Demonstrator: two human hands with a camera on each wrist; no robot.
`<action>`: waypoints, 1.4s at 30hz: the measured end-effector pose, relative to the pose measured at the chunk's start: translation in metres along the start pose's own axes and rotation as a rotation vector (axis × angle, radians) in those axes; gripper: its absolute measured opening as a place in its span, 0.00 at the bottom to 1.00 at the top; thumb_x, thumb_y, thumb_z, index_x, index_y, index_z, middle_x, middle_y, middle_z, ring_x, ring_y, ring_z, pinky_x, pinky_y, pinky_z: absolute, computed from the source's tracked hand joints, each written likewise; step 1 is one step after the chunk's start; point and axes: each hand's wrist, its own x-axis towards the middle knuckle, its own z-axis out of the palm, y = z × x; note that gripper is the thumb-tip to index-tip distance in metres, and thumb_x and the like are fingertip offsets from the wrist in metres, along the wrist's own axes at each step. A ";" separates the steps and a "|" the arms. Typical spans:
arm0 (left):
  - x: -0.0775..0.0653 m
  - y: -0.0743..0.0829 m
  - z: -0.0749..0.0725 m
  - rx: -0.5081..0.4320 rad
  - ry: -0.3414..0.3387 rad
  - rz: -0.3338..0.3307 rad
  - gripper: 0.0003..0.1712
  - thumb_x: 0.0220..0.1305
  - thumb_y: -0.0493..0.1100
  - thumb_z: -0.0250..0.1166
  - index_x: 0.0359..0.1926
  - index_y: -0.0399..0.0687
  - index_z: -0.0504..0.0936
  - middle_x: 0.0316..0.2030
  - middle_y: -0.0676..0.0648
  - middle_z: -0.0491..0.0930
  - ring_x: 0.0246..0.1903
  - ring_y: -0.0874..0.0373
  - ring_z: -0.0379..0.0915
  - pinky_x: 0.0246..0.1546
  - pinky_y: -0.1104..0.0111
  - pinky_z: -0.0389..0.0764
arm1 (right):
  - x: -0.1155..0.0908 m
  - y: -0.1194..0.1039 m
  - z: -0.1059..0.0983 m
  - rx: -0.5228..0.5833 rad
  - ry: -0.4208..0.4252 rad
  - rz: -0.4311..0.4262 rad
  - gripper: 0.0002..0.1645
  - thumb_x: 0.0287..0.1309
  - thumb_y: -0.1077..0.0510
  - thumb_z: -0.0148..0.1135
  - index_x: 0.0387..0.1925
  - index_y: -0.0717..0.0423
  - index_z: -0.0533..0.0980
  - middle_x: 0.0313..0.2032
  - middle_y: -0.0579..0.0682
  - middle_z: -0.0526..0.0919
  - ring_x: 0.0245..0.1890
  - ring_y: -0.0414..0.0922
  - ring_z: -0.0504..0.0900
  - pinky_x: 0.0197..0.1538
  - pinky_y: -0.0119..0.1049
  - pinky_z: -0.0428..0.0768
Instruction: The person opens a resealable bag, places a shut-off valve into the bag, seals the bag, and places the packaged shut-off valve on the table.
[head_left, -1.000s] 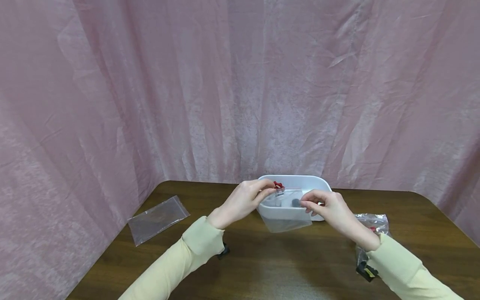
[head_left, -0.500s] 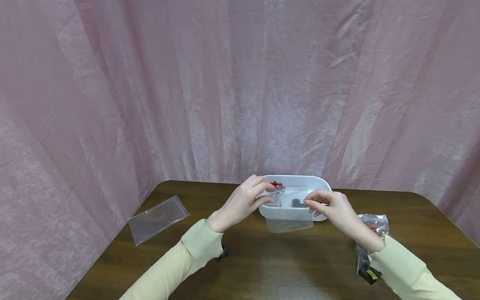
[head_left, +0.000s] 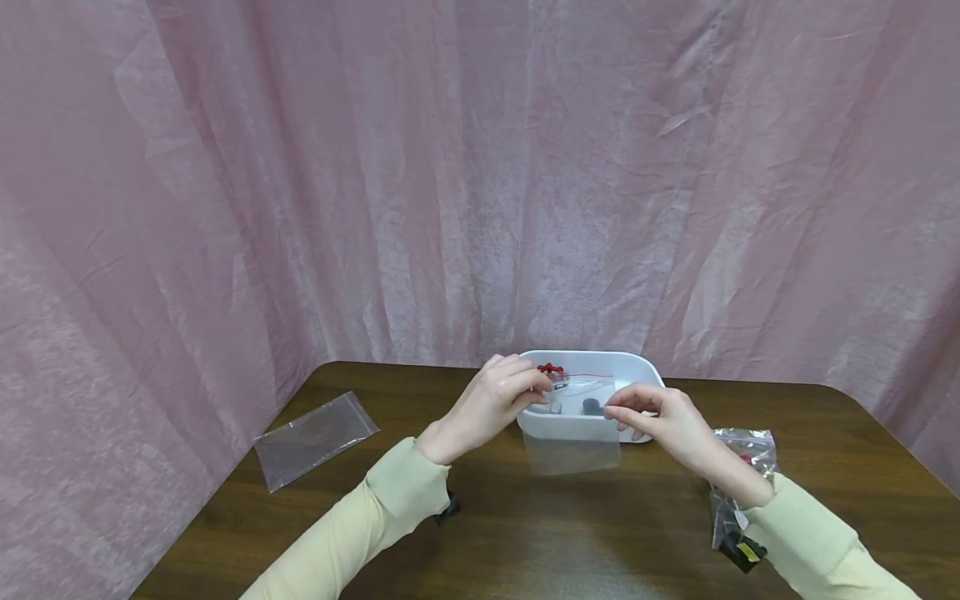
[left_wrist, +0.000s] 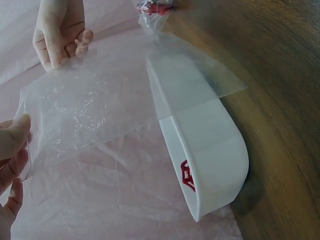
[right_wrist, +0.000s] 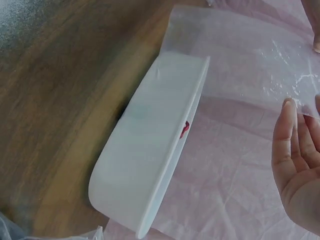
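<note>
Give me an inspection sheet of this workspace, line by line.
Surface: dark wooden table, with a slight sheen.
Job's things: held clear bag, stretched out beside a white bin with red pieces and a dark piece inside.
Clutter: flat clear bag at the left; packed clear bag at the right, partly hidden by the sleeve.
Grippers: left hand and right hand each pinch the held clear bag near its edge.
Cables: nothing seen.
Surroundings: pink curtain behind.
</note>
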 end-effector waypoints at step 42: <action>0.013 0.018 -0.001 0.049 -0.072 0.141 0.07 0.47 0.41 0.70 0.25 0.50 0.79 0.26 0.58 0.74 0.29 0.65 0.66 0.38 0.74 0.64 | 0.040 -0.050 -0.011 -0.440 -0.145 -0.073 0.06 0.50 0.62 0.64 0.21 0.52 0.78 0.16 0.38 0.74 0.15 0.38 0.71 0.19 0.32 0.69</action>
